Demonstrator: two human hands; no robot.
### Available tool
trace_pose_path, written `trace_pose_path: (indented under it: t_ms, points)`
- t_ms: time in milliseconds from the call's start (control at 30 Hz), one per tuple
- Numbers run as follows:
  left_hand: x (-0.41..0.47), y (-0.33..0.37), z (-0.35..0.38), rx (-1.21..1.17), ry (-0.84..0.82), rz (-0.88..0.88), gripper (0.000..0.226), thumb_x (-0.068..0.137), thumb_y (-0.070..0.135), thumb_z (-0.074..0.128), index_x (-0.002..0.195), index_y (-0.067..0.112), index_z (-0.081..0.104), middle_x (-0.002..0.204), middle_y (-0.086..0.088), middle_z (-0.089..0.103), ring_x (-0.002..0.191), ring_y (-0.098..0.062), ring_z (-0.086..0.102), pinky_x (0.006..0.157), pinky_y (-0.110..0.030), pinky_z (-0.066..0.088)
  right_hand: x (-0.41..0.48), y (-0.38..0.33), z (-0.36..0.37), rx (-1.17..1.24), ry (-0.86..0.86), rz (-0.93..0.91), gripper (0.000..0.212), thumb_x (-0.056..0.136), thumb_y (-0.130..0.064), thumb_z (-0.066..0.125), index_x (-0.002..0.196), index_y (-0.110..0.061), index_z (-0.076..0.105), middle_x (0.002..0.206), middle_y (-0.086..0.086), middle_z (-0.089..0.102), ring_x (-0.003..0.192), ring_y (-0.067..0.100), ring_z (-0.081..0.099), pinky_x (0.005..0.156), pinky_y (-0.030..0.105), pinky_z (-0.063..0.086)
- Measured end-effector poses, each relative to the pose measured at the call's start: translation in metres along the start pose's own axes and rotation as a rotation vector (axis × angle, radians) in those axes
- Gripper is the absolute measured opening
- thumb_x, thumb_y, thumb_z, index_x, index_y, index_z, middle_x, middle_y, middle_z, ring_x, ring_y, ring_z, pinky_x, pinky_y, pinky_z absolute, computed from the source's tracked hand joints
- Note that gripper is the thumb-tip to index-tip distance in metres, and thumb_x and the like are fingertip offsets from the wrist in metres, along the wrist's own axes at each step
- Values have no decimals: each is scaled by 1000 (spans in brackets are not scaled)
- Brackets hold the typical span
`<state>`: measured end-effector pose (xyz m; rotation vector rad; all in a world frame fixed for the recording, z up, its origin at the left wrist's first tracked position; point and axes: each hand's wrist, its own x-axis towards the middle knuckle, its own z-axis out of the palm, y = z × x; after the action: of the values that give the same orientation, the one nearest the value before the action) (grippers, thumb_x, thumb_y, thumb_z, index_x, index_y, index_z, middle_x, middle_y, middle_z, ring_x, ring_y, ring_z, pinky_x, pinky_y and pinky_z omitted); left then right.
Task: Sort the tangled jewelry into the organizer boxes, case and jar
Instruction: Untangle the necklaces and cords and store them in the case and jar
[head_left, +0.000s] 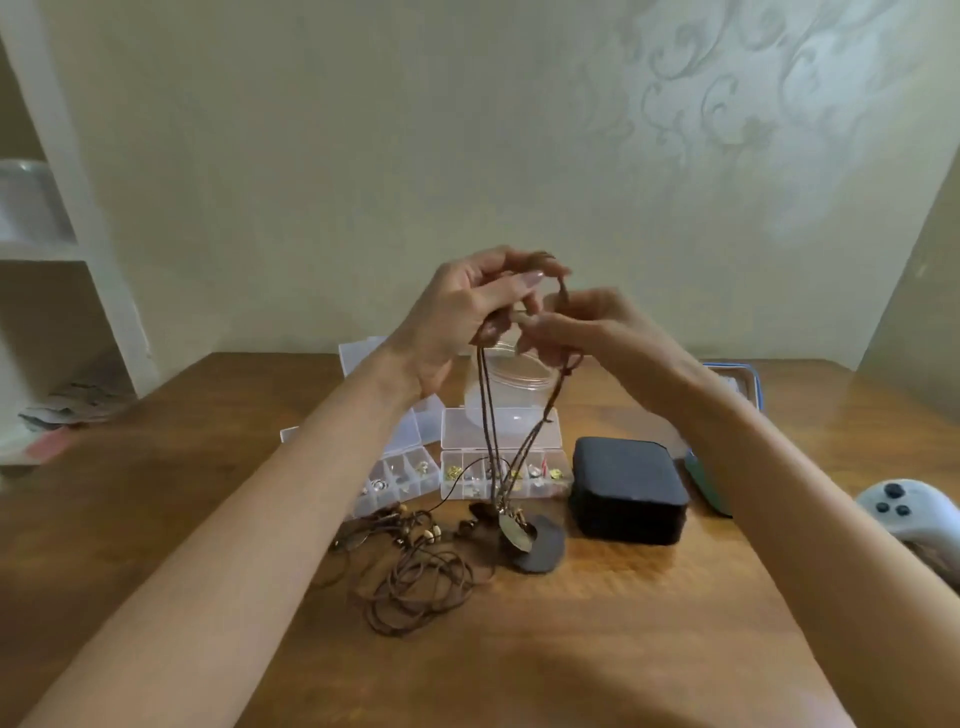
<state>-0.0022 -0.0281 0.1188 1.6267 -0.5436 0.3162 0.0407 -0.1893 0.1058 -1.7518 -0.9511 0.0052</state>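
- Left hand (467, 306) pinched the brown cord necklace (491, 415) at its top; right hand (587, 332) curled round the same cord; exact grip hidden behind fingers.
- Cord hung before the clear jar (511, 387), which the hands half hid.
- Pendant (514, 530) hung low beside the black case (628, 488); contact with the table (623, 623) unclear.

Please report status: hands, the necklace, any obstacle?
Left hand and right hand pinch the brown cord necklace, held high. Pendant hangs beside the tangle. Black case closed.
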Motion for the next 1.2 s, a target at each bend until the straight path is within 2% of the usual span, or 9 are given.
trace_pose_path:
  t_ms: [100,200,300,433,633,767,900,1067,1200]
  points:
    - [10,14,-2,-37,161,73,17,93,8,50,96,13,67,69,0,51,49,-8,34,46,-18,25,14,-29,-14,157,-16,-90,18,89,-23,61,78,-9,63,60,-4,61,58,13,56,69,27,51]
    - [12,17,3,37,213,66,19,93,7,48,91,15,66,70,5,56,51,-8,42,48,-17,33,25,-53,-23,445,23,-132,22,98,-20,48,81,-8,55,47,-5,40,41,11,39,50,25,44]
    - [-3,0,10,109,26,-35,18,94,8,46,89,12,62,70,3,62,60,-7,57,57,-17,45,31,-73,-31,474,86,-198,23,100,-22,45,88,-7,57,47,-4,37,39,9,30,41,20,29]
    - [-39,-38,19,54,-319,-146,15,84,17,45,88,9,57,73,1,65,75,-16,64,78,-28,52,35,-95,-43,422,122,-252,27,101,-26,45,89,-8,61,55,-2,52,40,7,30,41,19,23]
    - [-72,-62,34,-102,-233,-178,17,87,22,47,91,10,59,79,-1,65,92,-23,62,90,-31,49,32,-99,-42,456,194,-181,27,97,-25,53,76,-10,60,67,3,60,47,9,41,43,19,32]
    - [-81,-67,44,-103,-221,-197,22,90,28,49,86,13,64,97,-4,68,110,-21,60,104,-41,37,31,-101,-38,559,119,-95,27,100,-27,46,87,-6,54,50,-5,53,36,3,30,37,14,22]
    - [-86,-61,48,-139,-209,-195,21,89,24,49,93,6,59,112,-10,67,116,-20,58,100,-37,41,29,-109,-35,503,34,-54,34,100,-35,41,100,-3,54,40,-6,45,30,5,22,34,14,20]
    - [-88,-55,55,-43,-181,-200,24,88,27,52,102,11,62,98,-3,68,104,-19,62,100,-40,45,26,-120,-34,628,66,-118,37,98,-30,49,71,-13,67,67,-2,58,61,8,54,62,18,47]
    - [-91,-53,53,-216,-131,-223,21,90,30,51,88,15,67,89,-1,67,101,-17,61,94,-33,45,24,-116,-30,684,11,-182,33,98,-25,46,74,-8,61,79,6,63,97,23,64,97,37,49]
